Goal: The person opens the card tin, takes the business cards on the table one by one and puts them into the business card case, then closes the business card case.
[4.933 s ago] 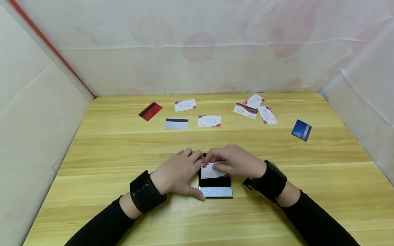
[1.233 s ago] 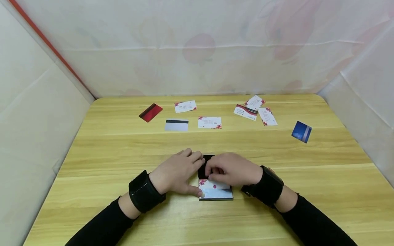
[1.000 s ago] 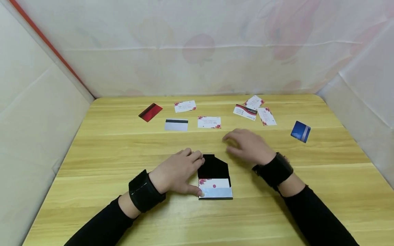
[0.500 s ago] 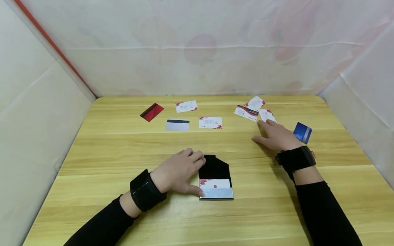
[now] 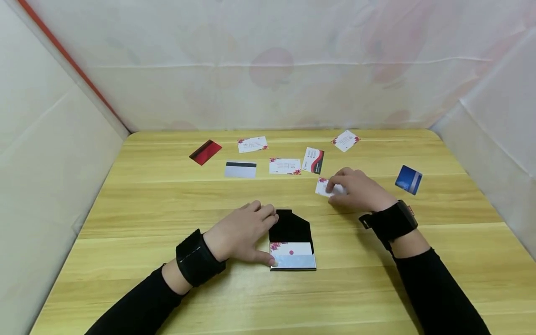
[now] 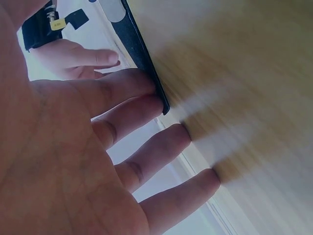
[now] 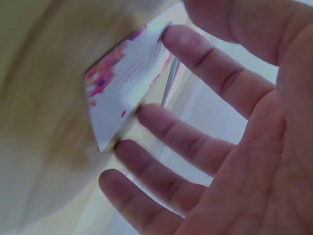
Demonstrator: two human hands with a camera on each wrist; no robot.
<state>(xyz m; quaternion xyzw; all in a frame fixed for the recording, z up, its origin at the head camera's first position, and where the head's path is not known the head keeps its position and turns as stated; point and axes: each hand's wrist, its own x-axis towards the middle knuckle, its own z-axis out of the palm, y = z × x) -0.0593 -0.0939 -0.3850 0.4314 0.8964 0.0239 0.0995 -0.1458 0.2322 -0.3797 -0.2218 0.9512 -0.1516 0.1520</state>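
Note:
My left hand [image 5: 247,235] rests at the left side of a black card holder [image 5: 291,225], thumb on its silvery front pocket. In the left wrist view the fingers stretch out, two of them against the holder's edge [image 6: 142,58] and the others on the tabletop. A white card with pink flowers and a dot [image 5: 291,249] sits partly in that pocket, below the raised black flap. Further right, my right hand [image 5: 362,190] presses a fingertip on another white flowered business card [image 5: 322,187], seen closer as the same card [image 7: 122,78] in the right wrist view.
Across the back of the wooden table [image 5: 167,200] lie a red card [image 5: 205,152], a white striped card [image 5: 240,169], two flowered cards [image 5: 252,144], a red-black-white card [image 5: 313,160], another flowered card [image 5: 345,140] and a blue card [image 5: 408,179]. Pale cloth walls stand behind.
The right hand left the holder, reached to the back right cards and drew a flowered card nearer and leftward. The red-black-white card shifted left and turned. The left hand stayed in place.

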